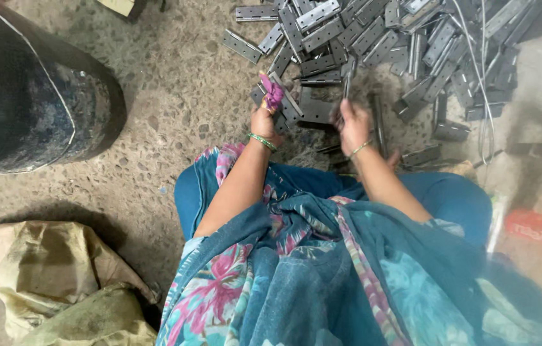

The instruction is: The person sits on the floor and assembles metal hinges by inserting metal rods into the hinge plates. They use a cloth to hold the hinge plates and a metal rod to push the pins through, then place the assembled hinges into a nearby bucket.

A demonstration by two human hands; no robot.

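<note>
Teal floral cloth [322, 282] fills my near view. Left hand [263, 118] (pink-wrapped fingertip) pinches a hinge [284, 96]; right hand [353, 125] closes round a thin metal piece [346, 82]. Hinge pile [399, 45] crowds the floor [175, 96] ahead; bare room lies left, toward the drum [34, 102].

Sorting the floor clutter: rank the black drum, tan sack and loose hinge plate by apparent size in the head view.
1. black drum, cut off by the frame
2. tan sack, looks close to it, so unsure
3. loose hinge plate, clearly smallest
</note>
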